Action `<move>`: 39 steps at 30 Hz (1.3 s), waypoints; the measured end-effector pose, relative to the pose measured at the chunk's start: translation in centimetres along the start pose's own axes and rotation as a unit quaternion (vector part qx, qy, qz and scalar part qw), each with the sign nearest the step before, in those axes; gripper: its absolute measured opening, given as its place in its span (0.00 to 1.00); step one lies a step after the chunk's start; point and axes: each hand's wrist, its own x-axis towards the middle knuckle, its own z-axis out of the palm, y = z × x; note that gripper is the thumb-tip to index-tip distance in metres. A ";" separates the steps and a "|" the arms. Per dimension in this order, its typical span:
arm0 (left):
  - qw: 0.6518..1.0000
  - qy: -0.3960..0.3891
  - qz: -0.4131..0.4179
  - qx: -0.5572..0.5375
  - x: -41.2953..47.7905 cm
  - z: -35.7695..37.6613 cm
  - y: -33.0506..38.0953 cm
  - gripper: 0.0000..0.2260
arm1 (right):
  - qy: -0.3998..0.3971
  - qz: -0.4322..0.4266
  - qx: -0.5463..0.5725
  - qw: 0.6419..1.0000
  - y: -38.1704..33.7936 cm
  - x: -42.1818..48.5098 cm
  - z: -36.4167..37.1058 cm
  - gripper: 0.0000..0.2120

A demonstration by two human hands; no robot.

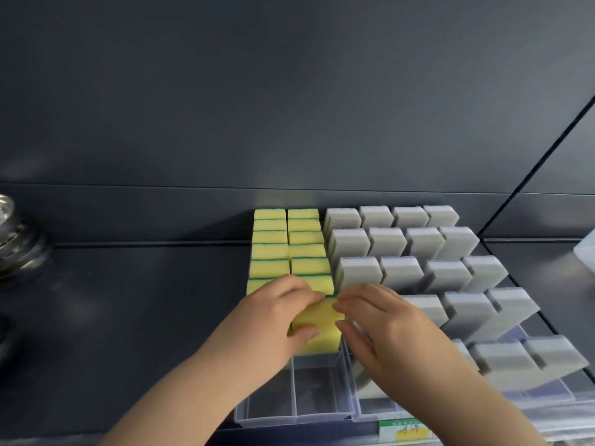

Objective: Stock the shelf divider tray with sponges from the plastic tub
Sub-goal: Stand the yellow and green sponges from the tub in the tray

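Left hand (pixel 277 313) and right hand (pixel 383 323) pinch one yellow sponge (pixel 318 331) upright against its row, likely so the divider tray (pixel 289 416) lane packs tight.

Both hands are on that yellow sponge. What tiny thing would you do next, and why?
Probably press the yellow sponge down and back until it stands flush against the yellow row behind it. The left hand and right hand both grip it at the front of that row. It seems not quite seated, and the clear tray lane ahead of it holds nothing.
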 end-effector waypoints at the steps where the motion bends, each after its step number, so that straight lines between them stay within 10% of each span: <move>1: 1.000 -0.007 0.001 0.006 -0.2 0.1 0.0 0.19 | -0.005 -0.007 -0.015 1.000 0.0 0.0 0.1 0.05; 22: 0.985 -0.104 0.040 0.129 -1.7 0.7 -1.4 0.14 | -0.042 0.028 -0.166 0.985 -3.3 -1.5 4.2 0.12; 30: 0.989 -0.013 0.091 0.119 -2.7 0.9 -1.9 0.14 | -0.054 0.056 -0.148 0.986 -3.9 -1.3 3.9 0.14; 39: 0.985 0.065 0.137 0.088 -0.1 -2.6 3.6 0.17 | 0.104 0.114 -0.039 0.987 -1.4 -3.3 -3.4 0.20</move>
